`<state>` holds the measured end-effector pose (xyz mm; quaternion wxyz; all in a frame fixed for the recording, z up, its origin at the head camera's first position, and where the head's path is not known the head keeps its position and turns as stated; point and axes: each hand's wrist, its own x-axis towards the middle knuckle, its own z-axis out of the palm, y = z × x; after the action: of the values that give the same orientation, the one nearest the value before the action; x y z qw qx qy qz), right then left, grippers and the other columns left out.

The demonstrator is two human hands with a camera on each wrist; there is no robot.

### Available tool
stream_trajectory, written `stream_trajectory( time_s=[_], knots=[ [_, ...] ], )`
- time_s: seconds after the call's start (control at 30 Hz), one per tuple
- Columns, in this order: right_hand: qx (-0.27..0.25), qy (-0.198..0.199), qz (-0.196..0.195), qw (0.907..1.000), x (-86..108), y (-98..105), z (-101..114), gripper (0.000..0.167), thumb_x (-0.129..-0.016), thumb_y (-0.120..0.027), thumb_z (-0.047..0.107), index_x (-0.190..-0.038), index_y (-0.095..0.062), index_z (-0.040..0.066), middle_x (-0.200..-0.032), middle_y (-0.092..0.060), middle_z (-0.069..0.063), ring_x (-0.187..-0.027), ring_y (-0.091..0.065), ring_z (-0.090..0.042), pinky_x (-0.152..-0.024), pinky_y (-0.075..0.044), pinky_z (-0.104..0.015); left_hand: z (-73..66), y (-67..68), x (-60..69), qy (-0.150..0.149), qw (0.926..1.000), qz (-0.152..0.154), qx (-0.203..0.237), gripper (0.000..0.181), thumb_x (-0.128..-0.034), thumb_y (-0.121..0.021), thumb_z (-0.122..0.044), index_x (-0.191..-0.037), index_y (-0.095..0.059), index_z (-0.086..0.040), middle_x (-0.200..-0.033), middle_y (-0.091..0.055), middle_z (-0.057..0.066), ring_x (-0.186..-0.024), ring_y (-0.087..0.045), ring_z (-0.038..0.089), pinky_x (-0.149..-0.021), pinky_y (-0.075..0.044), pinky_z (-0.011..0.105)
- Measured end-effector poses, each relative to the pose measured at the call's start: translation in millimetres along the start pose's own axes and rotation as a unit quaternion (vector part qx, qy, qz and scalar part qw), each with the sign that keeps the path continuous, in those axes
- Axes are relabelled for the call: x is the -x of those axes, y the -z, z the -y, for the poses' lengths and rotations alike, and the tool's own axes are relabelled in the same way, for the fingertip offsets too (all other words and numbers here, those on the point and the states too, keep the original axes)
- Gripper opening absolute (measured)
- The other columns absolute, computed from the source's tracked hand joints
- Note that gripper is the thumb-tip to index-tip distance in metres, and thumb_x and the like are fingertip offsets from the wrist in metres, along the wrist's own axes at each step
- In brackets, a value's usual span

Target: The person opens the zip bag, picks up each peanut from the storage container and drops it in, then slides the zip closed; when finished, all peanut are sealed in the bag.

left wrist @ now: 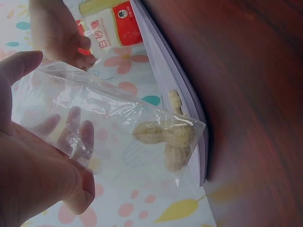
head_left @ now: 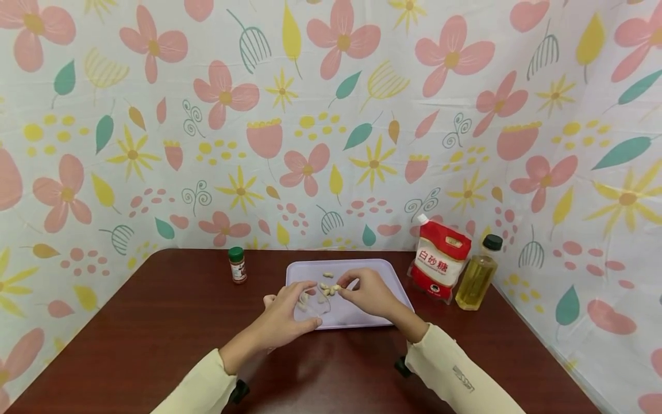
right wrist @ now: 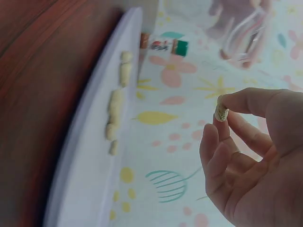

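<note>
One green-capped jar (head_left: 237,265): upright near the back edge of the counter (head_left: 170,328), left of the tray (head_left: 357,313); nothing touches it.

One left hand (head_left: 283,315): I log its fingers and thumb curled about a bag, some fingertips showing through the film.

One clear plastic bag (left wrist: 111,106): held over the tray's front left corner, a few peanuts in shell (left wrist: 147,132) gathered in its lower corner. I rate it very light, limp and slippery, liable to fold on itself; best taken by the rim of its mouth, thumb on one side and fingers on the other.

Several loose peanuts (right wrist: 115,108): on the tray's left half, one lying nearest its back edge. I judge them light, dry and rough enough to grip, yet with shells that could crack; take each across the waist, pressing gently.

One right hand (head_left: 369,290): thumb and forefinger pinch a single peanut (right wrist: 221,109) above the tray, remaining fingers curled loosely below. A light pinch should serve.

One red-and-white sugar pouch (head_left: 439,261): standing by the counter's back right corner, its spout at upper left.

One bottle of yellow liquid (head_left: 477,279): dark-capped, upright beside the pouch, near the counter's right edge.
</note>
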<state>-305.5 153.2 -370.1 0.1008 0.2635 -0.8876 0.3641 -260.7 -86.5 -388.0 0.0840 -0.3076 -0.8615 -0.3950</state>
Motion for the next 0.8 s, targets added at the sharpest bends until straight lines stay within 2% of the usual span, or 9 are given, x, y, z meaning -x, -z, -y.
stream_trajectory(
  time_s=[0.27,0.53,0.8],
  knots=[
    [-0.024,0.016,-0.025,0.9993,11.2,10,22,0.006,-0.086,-0.076,0.012,-0.088,-0.075,0.006,-0.082,-0.069,0.003,-0.061,-0.064,-0.016,-0.056,-0.051,-0.027,-0.1,-0.8,2.9,0.004,1.0000,-0.002,0.000,0.066,-0.0848,-0.077,-0.028,-0.142,-0.047,-0.016,-0.129,-0.057,0.000,-0.117,-0.046,0.024,-0.081,-0.016,0.046],
    [-0.036,0.039,-0.035,0.9980,17.8,6,44,0.005,-0.082,-0.079,0.008,-0.086,-0.075,0.008,-0.083,-0.071,0.003,-0.063,-0.063,-0.017,-0.055,-0.050,-0.027,-3.1,1.7,5.1,-0.002,1.0000,-0.002,-0.007,0.067,-0.0856,-0.076,-0.030,-0.142,-0.046,-0.014,-0.132,-0.056,0.004,-0.114,-0.047,0.026,-0.081,-0.017,0.046],
    [-0.049,0.041,-0.017,0.9978,19.4,2,54,0.005,-0.083,-0.078,0.010,-0.083,-0.075,0.012,-0.086,-0.072,0.003,-0.065,-0.064,-0.018,-0.055,-0.051,-0.026,-3.1,4.8,6.3,0.001,1.0000,-0.007,0.005,0.067,-0.0858,-0.076,-0.030,-0.143,-0.045,-0.015,-0.133,-0.056,0.004,-0.115,-0.046,0.027,-0.082,-0.017,0.047]
  ],
)
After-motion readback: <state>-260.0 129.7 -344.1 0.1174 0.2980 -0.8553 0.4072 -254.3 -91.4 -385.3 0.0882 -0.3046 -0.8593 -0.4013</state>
